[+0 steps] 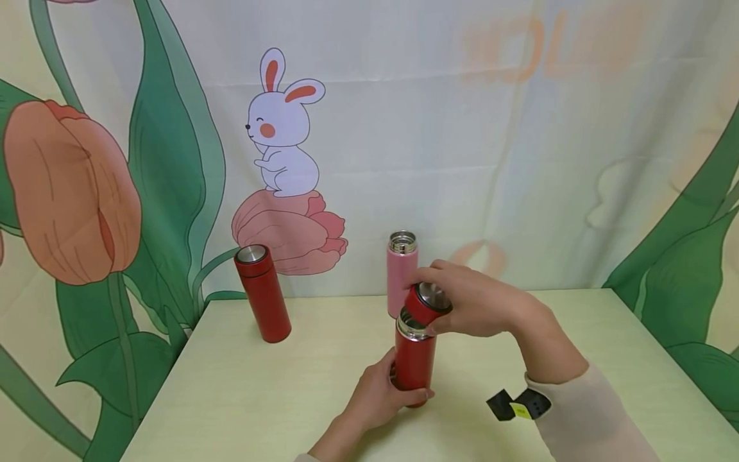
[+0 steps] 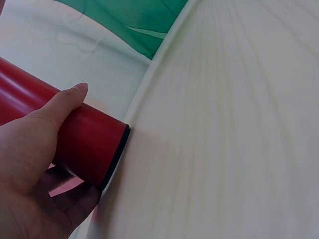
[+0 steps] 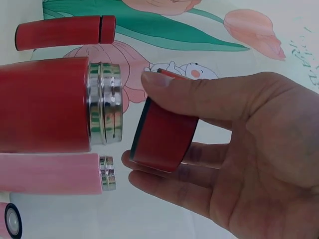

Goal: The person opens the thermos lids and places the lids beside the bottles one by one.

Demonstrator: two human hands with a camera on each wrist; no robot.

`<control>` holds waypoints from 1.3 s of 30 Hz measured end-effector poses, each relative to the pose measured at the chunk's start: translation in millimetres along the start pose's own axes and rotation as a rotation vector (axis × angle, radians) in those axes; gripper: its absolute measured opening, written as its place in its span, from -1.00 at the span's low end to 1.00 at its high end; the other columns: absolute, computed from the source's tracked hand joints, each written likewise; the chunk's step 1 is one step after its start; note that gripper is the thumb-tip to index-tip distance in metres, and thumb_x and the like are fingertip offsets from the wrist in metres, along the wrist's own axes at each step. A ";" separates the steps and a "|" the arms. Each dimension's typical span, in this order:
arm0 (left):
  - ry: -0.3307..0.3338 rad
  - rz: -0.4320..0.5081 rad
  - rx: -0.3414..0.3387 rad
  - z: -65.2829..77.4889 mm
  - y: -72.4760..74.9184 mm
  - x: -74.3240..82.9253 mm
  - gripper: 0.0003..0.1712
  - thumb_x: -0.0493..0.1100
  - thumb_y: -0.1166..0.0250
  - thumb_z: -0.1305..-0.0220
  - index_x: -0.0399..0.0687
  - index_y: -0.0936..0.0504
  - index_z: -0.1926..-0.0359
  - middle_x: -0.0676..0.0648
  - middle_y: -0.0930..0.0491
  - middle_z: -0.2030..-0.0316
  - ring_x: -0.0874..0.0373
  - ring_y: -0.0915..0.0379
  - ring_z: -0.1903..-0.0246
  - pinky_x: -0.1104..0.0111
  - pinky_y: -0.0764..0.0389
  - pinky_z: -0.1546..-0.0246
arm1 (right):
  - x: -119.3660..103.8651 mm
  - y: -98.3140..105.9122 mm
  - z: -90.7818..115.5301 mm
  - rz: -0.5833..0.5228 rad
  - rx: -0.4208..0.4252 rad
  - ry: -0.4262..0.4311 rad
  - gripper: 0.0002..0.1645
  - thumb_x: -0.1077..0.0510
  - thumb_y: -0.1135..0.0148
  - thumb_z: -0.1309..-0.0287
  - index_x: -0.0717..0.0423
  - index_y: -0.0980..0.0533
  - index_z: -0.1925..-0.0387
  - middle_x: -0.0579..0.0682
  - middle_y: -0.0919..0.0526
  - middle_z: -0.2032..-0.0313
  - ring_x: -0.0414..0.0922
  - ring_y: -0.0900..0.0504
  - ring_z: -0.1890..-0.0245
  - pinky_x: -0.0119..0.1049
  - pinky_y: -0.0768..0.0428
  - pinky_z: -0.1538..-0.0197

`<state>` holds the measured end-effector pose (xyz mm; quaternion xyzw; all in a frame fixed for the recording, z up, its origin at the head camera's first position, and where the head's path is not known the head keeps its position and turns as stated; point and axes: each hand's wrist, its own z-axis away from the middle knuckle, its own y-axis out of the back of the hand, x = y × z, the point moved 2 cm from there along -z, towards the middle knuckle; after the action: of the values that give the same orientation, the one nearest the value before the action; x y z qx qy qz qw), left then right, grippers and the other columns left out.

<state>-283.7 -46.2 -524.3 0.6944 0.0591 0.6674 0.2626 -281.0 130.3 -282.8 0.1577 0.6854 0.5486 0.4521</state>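
Observation:
My left hand (image 1: 378, 391) grips the lower body of an open red thermos (image 1: 414, 362), which stands upright on the table. In the left wrist view, the thumb lies across the thermos near its black base ring. My right hand (image 1: 476, 300) holds the thermos's red lid (image 3: 165, 133) between thumb and fingers. The lid is tilted, with its silver top facing up in the head view. In the right wrist view, a small gap shows between the lid and the bare steel neck (image 3: 105, 103).
Behind stands an uncapped pink thermos (image 1: 399, 273); a second red thermos (image 1: 265, 301), capped, stands at the left. A small pink piece with a black-rimmed silver end (image 3: 12, 221) shows in the right wrist view. The pale table (image 1: 231, 398) meets a printed curtain (image 1: 375, 128) at the back.

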 end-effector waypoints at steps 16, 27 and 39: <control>0.007 0.011 -0.001 1.7 0.2 1.5 -0.06 0.25 -0.58 -0.08 0.25 -0.37 -0.42 0.12 -0.65 -0.16 0.09 -0.61 -0.13 0.03 -0.64 -0.22 | 30.3 -7.9 11.6 -0.200 0.128 0.072 -0.28 0.12 -0.58 -0.10 -0.13 -0.46 -0.27 -0.17 -0.66 -0.05 -0.11 -0.64 -0.06 -0.20 -0.69 -0.04; 0.014 0.015 0.002 1.6 -1.2 1.5 -0.06 0.26 -0.59 -0.06 0.27 -0.38 -0.41 0.13 -0.64 -0.17 0.10 -0.61 -0.14 0.03 -0.63 -0.23 | 48.9 -18.9 18.0 -0.279 0.205 0.040 -0.28 0.02 -0.59 -0.10 -0.14 -0.45 -0.25 -0.16 -0.68 -0.05 -0.08 -0.63 -0.09 -0.05 -0.66 -0.13; 0.007 0.004 0.010 1.6 -0.7 0.3 -0.07 0.28 -0.59 -0.04 0.29 -0.40 -0.39 0.15 -0.66 -0.15 0.15 -0.62 -0.10 0.06 -0.62 -0.22 | 63.3 -33.7 22.3 -0.409 0.215 0.006 -0.26 -0.02 -0.58 -0.11 -0.05 -0.41 -0.26 -0.06 -0.66 -0.08 -0.01 -0.60 -0.13 -0.14 -0.67 -0.13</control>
<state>-281.9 -45.9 -524.3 0.6934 0.0619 0.6701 0.2575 -288.2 177.2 -341.0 0.0613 0.7591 0.3697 0.5323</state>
